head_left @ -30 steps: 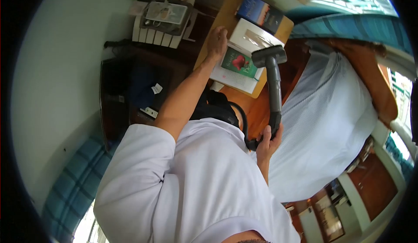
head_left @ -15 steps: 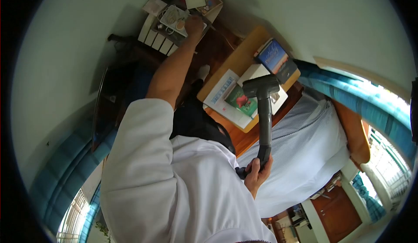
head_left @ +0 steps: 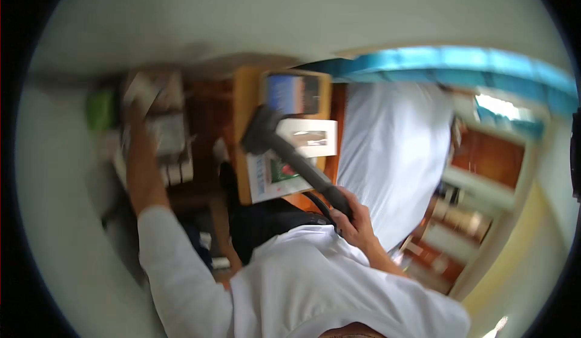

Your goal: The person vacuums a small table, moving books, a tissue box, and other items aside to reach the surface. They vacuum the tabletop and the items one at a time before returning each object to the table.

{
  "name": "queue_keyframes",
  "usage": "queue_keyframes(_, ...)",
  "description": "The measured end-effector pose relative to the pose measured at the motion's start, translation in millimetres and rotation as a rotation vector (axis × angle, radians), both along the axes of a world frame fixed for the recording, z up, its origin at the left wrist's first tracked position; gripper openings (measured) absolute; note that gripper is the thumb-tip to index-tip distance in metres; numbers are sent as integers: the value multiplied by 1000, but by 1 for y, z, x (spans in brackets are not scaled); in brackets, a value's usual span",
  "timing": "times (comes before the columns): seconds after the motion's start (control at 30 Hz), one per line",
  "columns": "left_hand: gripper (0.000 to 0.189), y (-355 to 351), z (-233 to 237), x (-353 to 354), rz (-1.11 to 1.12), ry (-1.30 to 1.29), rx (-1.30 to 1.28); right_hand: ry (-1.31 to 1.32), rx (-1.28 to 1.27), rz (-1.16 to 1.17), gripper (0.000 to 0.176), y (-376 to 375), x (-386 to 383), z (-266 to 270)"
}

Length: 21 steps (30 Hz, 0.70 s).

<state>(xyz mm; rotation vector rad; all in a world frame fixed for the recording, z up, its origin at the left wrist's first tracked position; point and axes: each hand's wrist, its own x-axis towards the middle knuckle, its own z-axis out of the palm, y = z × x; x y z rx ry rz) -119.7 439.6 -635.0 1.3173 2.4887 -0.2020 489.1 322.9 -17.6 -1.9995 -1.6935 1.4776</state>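
Note:
My right hand is wrapped around the handle end of a dark grey vacuum cleaner wand. Its wide nozzle is raised and overlaps the left side of a wooden board in this view. A dark hose curves down from the grip beside my hand. Far to the left, my left arm stretches out, and my left hand is at the lower edge of a white square piece over an open box. Motion blur smears those fingers, and I cannot tell whether they grip it.
A blue-covered book, a white box and papers lie on the board. A green thing stands beside the boxes at left. The bed with a pale striped cover is on the right, below blue curtains.
The whole view has turned. My left hand has moved from the tray with cables to the white square piece. The wand in my right hand now slants left instead of standing upright.

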Motion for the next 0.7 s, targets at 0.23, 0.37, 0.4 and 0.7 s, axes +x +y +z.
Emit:
queue_keyframes(0.23,47,-2,127,60,729,-217,619,78,129,67,52,-15,8,5)
queue_keyframes(0.37,51,-17,221,158,425,-222,862,145,295,16,54,-34,34,4)
queue_keyframes(0.4,48,-16,254,191,498,-383,866,158,370,-6,55,-37,44,6)
queue_keyframes(0.7,54,69,466,492,-531,-920,1175,350,638,-224,47,-53,123,16)
